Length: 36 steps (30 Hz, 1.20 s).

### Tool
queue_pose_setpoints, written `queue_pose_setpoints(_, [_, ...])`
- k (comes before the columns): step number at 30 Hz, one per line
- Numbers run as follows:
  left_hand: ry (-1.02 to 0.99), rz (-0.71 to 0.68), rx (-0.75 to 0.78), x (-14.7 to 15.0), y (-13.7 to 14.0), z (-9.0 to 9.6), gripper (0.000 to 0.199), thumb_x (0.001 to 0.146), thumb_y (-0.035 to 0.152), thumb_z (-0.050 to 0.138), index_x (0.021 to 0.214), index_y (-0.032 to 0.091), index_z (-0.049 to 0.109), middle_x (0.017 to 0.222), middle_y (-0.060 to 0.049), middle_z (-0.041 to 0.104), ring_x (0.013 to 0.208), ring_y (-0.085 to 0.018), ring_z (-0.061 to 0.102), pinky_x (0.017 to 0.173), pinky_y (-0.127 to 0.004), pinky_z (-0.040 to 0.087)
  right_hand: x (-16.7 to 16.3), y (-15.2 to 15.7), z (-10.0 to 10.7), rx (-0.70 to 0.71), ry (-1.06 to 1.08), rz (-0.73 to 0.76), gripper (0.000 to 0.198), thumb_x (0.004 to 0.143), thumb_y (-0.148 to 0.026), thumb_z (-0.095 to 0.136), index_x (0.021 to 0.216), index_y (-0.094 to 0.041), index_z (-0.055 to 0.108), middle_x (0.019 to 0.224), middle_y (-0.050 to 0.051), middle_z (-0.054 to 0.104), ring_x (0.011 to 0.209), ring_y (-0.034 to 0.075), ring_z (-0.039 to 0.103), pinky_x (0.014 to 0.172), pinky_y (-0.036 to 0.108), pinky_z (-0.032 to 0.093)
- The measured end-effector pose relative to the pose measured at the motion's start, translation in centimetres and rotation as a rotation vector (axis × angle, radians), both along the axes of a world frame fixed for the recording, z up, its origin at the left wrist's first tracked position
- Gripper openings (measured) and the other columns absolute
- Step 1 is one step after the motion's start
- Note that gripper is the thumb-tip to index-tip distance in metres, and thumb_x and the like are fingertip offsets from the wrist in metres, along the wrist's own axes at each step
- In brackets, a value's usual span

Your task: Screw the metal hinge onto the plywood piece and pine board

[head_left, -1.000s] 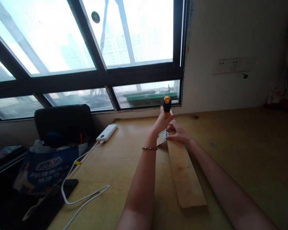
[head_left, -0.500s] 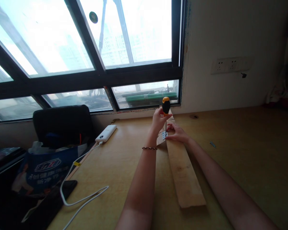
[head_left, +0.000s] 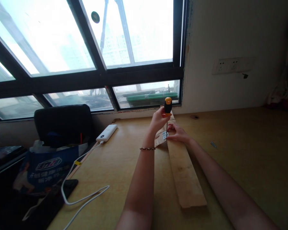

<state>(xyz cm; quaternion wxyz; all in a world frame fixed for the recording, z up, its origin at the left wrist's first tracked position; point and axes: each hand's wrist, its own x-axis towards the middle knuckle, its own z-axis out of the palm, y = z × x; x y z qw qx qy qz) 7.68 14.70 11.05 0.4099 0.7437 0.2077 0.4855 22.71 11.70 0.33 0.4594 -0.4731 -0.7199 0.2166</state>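
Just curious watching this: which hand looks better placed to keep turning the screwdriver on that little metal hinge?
Left, probably. The left hand already grips the screwdriver, upright with its tip at the hinge. The right hand lies flat on the wooden plank beside the hinge.

Home office or study: long wooden desk [head_left: 242, 153] under a large black-framed window [head_left: 86, 64], wall sockets [head_left: 230, 65], black office chair [head_left: 63, 123], power bank [head_left: 107, 132] with white cable [head_left: 84, 191].

Single head-worn view, facing forward and down — desk [head_left: 242, 153] near, window [head_left: 86, 48] beyond
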Motion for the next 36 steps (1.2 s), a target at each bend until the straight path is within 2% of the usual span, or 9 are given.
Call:
queue_pose_setpoints(5, [0.031,-0.023,-0.020,0.1,-0.3,0.0,0.019,0.065,0.013,0.060,0.083,0.014,0.052,0.074,-0.002,0.059,0.070,-0.013,0.058,0.066,-0.026,0.045,0.0,0.2,-0.2,0.000,0.017,0.005,0.070,0.053,-0.039,0.079,0.112,-0.022,0.047,0.091,0.002,0.061,0.088,0.020,0.059,0.086,0.038,0.045])
queue_pose_setpoints(10, [0.030,0.063,-0.062,0.3,-0.3,0.0,0.033,0.056,0.030,0.074,0.077,0.014,0.054,0.071,0.000,0.055,0.064,-0.011,0.051,0.061,-0.025,0.041,-0.1,0.1,0.0,-0.002,0.022,0.015,0.069,0.053,-0.039,0.079,0.112,-0.021,0.047,0.090,0.002,0.061,0.088,0.020,0.059,0.086,0.038,0.045])
queue_pose_setpoints(14, [0.016,0.094,-0.088,0.4,0.1,-0.2,0.036,0.054,0.034,0.076,0.074,0.015,0.053,0.065,0.001,0.054,0.060,-0.011,0.050,0.057,-0.024,0.040,-0.1,-0.1,0.1,-0.004,0.035,0.026,0.068,0.053,-0.038,0.079,0.111,-0.021,0.047,0.091,0.003,0.062,0.088,0.020,0.060,0.087,0.037,0.045])
queue_pose_setpoints(20, [0.009,0.319,-0.062,0.0,0.3,-0.1,0.041,0.050,0.036,0.077,0.075,0.016,0.051,0.066,0.002,0.055,0.058,-0.010,0.051,0.054,-0.022,0.040,0.0,0.0,0.0,0.009,-0.001,0.001,0.070,0.053,-0.039,0.079,0.112,-0.020,0.047,0.093,0.003,0.062,0.089,0.020,0.059,0.086,0.038,0.044])
queue_pose_setpoints(22, [0.019,0.349,-0.061,-0.2,0.3,0.1,0.042,0.048,0.036,0.077,0.074,0.016,0.051,0.067,0.002,0.055,0.058,-0.010,0.051,0.054,-0.021,0.040,0.0,0.0,0.0,0.013,-0.002,-0.001,0.070,0.053,-0.039,0.080,0.112,-0.020,0.047,0.093,0.003,0.062,0.089,0.020,0.059,0.086,0.038,0.044])
queue_pose_setpoints(28, [-0.014,0.307,-0.031,-0.6,0.6,-0.1,0.040,0.049,0.031,0.077,0.080,0.015,0.056,0.072,-0.001,0.061,0.066,-0.012,0.057,0.059,-0.022,0.044,0.0,0.0,0.1,0.014,-0.014,-0.007,0.071,0.052,-0.040,0.080,0.113,-0.020,0.047,0.091,0.003,0.062,0.088,0.020,0.059,0.086,0.038,0.043])
queue_pose_setpoints(33, [-0.058,0.170,-0.083,-0.7,0.5,0.0,0.033,0.056,0.023,0.070,0.084,0.015,0.055,0.078,-0.004,0.064,0.072,-0.015,0.061,0.062,-0.024,0.047,0.0,0.0,0.0,0.012,-0.018,0.003,0.071,0.054,-0.040,0.079,0.113,-0.020,0.046,0.092,0.003,0.062,0.089,0.020,0.059,0.086,0.037,0.044])
queue_pose_setpoints(36, [-0.044,0.116,-0.102,-0.4,0.2,0.2,0.024,0.059,0.017,0.064,0.080,0.015,0.053,0.074,-0.002,0.063,0.071,-0.015,0.061,0.061,-0.025,0.047,0.0,0.1,0.0,0.008,-0.015,0.002,0.070,0.054,-0.040,0.079,0.113,-0.020,0.047,0.092,0.003,0.062,0.089,0.020,0.059,0.086,0.037,0.044])
